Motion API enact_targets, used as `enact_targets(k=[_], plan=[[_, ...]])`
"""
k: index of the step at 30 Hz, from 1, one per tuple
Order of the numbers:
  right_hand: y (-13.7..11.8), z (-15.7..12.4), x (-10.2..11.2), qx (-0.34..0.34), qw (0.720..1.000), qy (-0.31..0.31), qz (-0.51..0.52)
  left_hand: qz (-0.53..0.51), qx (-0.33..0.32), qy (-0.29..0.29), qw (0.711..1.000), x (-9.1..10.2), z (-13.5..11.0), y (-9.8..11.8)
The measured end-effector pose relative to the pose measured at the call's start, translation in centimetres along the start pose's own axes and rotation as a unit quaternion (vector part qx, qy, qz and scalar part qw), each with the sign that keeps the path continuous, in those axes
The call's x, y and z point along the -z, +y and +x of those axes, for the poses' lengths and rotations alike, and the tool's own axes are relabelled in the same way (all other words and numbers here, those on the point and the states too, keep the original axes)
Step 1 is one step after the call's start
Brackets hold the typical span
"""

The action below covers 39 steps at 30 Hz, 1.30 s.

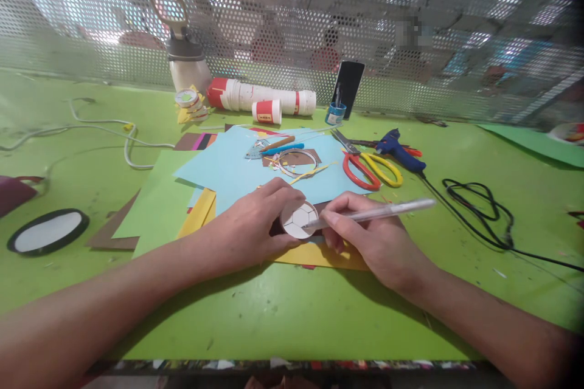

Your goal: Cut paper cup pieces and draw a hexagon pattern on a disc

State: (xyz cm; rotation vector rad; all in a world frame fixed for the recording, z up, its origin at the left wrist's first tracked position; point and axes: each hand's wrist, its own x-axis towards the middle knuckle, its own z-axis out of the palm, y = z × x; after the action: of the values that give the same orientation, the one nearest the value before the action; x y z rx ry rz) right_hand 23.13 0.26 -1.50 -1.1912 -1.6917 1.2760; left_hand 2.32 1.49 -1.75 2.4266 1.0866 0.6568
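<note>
My left hand [258, 219] lies closed around the edge of a small white paper disc [298, 219] with drawn lines, pinning it on the paper pile. My right hand [365, 234] grips a translucent white pen [387, 211] in a writing hold. The pen's tip touches the disc's right side. Under both hands lie a yellow sheet [319, 254] and a light blue sheet [228, 173] on the green table [274, 316].
Red-and-yellow scissors [369, 167] and a blue glue gun [401, 152] with a black cord [483, 213] lie to the right. Behind are paper cups [260, 97], a phone [347, 86], a bottle [185, 61] and tape rolls [191, 103]. An oval black-rimmed piece [48, 231] lies left. A mesh screen [292, 12] closes off the back.
</note>
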Motion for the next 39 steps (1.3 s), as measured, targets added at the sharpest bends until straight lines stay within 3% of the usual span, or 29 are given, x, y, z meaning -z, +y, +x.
enact_targets(k=[39], plan=[[0.01, -0.06, -0.03, -0.014, 1.0, 0.002, 0.01, -0.002, 0.004, 0.002, 1.0, 0.04, 0.05, -0.05]])
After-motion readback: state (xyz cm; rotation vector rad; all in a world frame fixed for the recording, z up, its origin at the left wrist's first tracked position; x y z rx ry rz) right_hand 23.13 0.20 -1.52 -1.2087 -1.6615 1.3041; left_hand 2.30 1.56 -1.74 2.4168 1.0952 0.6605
